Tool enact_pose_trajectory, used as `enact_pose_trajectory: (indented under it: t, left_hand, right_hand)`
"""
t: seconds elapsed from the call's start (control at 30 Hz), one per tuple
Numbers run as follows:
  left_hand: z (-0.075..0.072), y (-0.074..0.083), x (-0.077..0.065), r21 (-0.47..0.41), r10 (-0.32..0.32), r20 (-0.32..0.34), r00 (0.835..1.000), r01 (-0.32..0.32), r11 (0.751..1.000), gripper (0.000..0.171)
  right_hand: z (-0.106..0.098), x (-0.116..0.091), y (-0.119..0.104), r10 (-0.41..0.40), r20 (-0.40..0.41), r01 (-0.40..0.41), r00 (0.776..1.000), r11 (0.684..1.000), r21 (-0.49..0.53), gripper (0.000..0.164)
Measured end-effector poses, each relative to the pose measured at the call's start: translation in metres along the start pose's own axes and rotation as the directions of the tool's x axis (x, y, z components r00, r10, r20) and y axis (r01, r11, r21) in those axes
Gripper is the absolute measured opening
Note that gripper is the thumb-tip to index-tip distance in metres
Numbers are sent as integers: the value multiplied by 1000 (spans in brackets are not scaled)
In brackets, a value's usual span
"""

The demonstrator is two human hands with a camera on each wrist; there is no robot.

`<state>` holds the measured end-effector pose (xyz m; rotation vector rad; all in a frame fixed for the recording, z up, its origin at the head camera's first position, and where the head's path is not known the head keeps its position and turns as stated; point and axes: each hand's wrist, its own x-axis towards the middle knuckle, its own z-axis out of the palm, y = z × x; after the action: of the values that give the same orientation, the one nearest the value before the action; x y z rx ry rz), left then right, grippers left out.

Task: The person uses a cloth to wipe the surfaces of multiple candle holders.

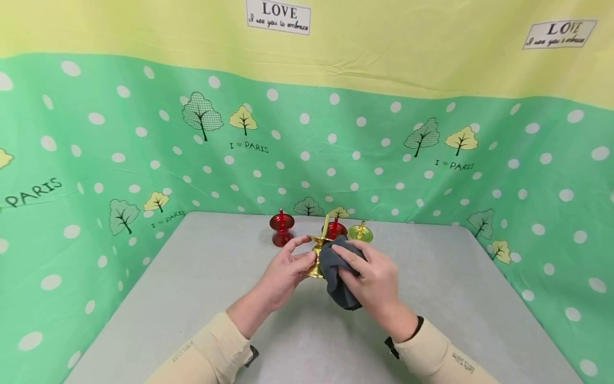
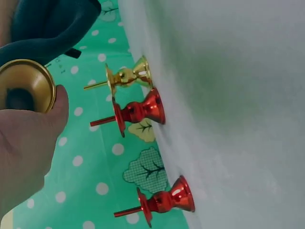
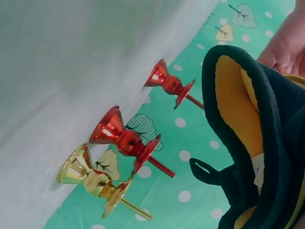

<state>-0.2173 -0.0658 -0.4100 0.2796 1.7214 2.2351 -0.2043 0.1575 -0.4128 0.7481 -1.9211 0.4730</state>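
A shiny gold candle holder (image 1: 316,256) with a spike on top is held up over the table by my left hand (image 1: 287,269), thumb and fingers gripping its side. The left wrist view shows its hollow round base (image 2: 46,78) facing that camera. My right hand (image 1: 371,274) grips a dark grey cloth (image 1: 341,272) and presses it against the holder's right side. In the right wrist view the cloth (image 3: 238,129) shows a yellow-orange inner side and a small hanging loop. The cloth covers part of the holder.
Behind the hands, two red candle holders, one at left (image 1: 282,228) and one in the middle (image 1: 337,229), stand near the table's back edge. Another gold holder (image 1: 361,233) stands at their right. A patterned green and yellow curtain (image 1: 307,133) surrounds the grey table (image 1: 192,277).
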Motion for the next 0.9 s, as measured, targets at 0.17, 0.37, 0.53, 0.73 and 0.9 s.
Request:
enact_pose_trajectory:
  t: [0.17, 0.37, 0.53, 0.73, 0.9]
  left_hand:
    - [3, 2, -1, -31, -13, 30, 999, 14, 999, 66]
    - [6, 2, -1, -98, 31, -61, 998, -37, 994, 65]
    - [9, 0, 2, -35, 64, -158, 985, -71, 997, 62]
    - [13, -4, 6, 78, 81, -213, 974, -66, 995, 57]
    - [17, -4, 4, 114, 92, -149, 985, -75, 991, 58]
  right_hand:
    - [-1, 0, 2, 6, -12, -7, 1000, 999, -51, 29]
    - [-1, -2, 11, 68, 43, -64, 997, 993, -102, 39]
    - [-1, -11, 17, 123, 37, -119, 992, 989, -90, 43]
    - [1, -3, 3, -3, -25, 5, 1000, 997, 76, 26]
    - [4, 3, -5, 18, -18, -16, 1000, 994, 106, 27]
